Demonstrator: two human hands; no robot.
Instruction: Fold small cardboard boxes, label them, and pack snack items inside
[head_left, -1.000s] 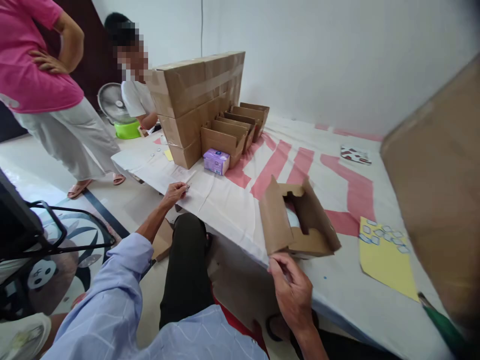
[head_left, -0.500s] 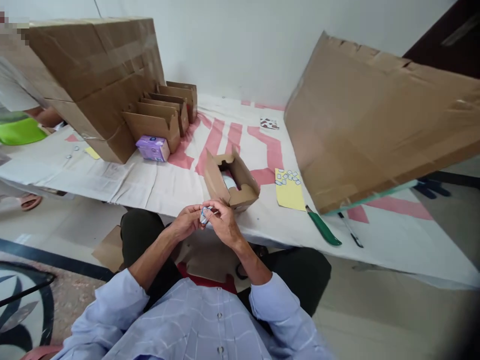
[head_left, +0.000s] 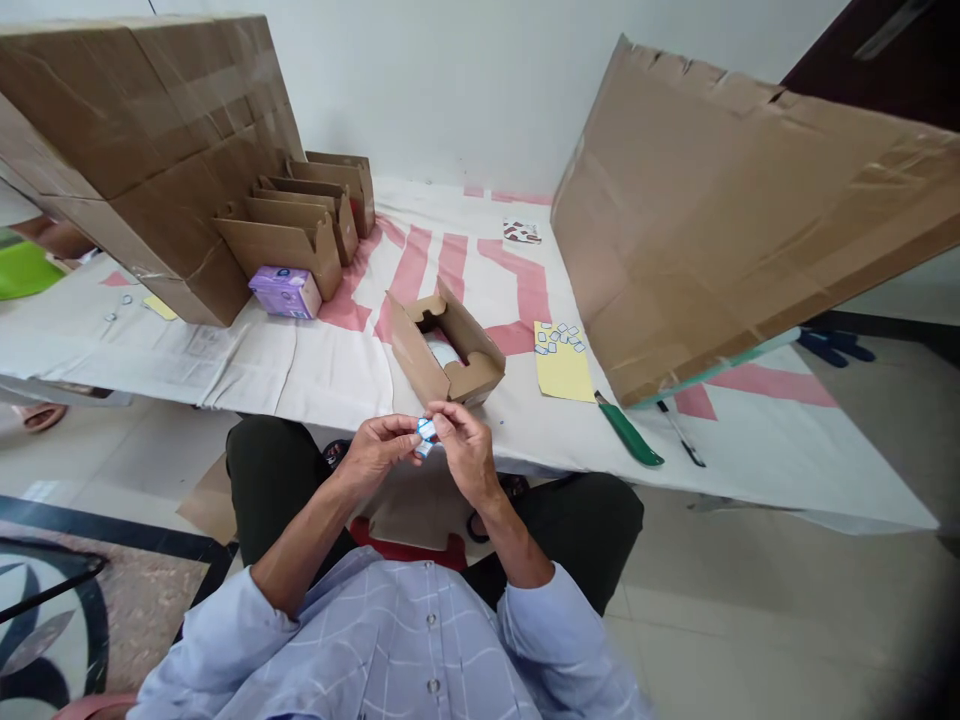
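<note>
blue-white piece (head_left: 426, 430) between left and right fingers (head_left: 451, 412)

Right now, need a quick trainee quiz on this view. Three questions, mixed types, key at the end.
1. What do the left hand and right hand hold together?
2. The sheet under the small pieces is: A) pink; B) yellow; C) green.
3. True or false: the pen lies between the sheet and the knife.

Key:
1. A small blue-and-white item; too small to identify.
2. B.
3. False; the knife lies between the sheet and the pen.
</note>
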